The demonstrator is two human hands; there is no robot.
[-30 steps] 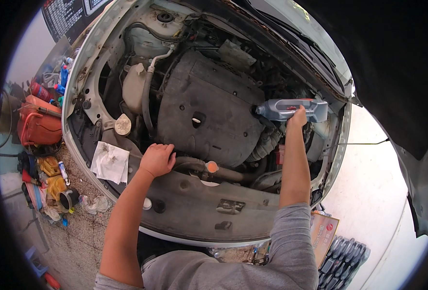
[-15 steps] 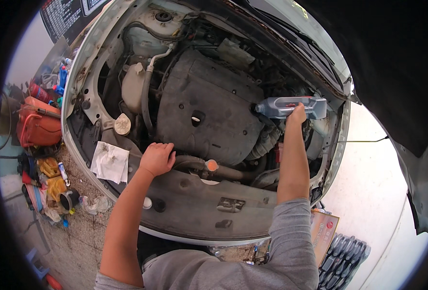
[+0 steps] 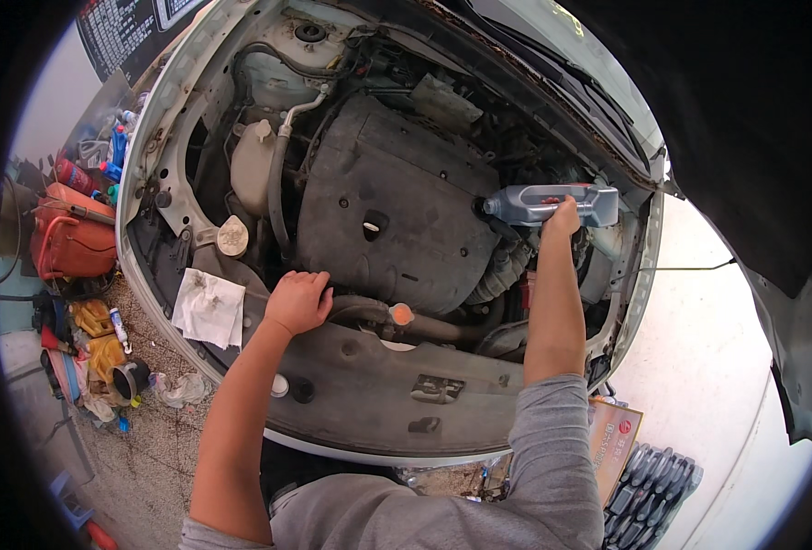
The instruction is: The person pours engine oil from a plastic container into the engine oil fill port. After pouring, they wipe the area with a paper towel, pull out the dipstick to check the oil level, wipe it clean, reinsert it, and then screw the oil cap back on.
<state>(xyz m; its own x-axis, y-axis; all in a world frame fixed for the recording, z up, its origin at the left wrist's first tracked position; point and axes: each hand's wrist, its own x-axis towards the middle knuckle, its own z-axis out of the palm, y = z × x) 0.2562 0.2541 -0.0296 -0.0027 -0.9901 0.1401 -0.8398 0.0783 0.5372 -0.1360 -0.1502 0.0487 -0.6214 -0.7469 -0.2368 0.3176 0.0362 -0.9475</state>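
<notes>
My right hand [image 3: 563, 218] is wrapped round the handle of a grey plastic oil bottle [image 3: 516, 203]. The bottle lies on its side in the air, its neck pointing left at the right edge of the black engine cover [image 3: 397, 202]. Whether the mouth sits inside the filler opening there, or any oil runs, is hidden. My left hand [image 3: 299, 301] rests at the front of the engine bay, near a hose, fingers bent a little and holding nothing. A white paper towel with dark smudges [image 3: 209, 307] lies on the panel left of it.
An orange cap [image 3: 401, 314] and a cream cap [image 3: 232, 236] stand in the bay beside a beige reservoir [image 3: 254, 170]. The raised hood [image 3: 727, 137] hangs over the right side. Red container [image 3: 71, 229] and clutter line the left floor; several dark bottles [image 3: 653, 495] stand lower right.
</notes>
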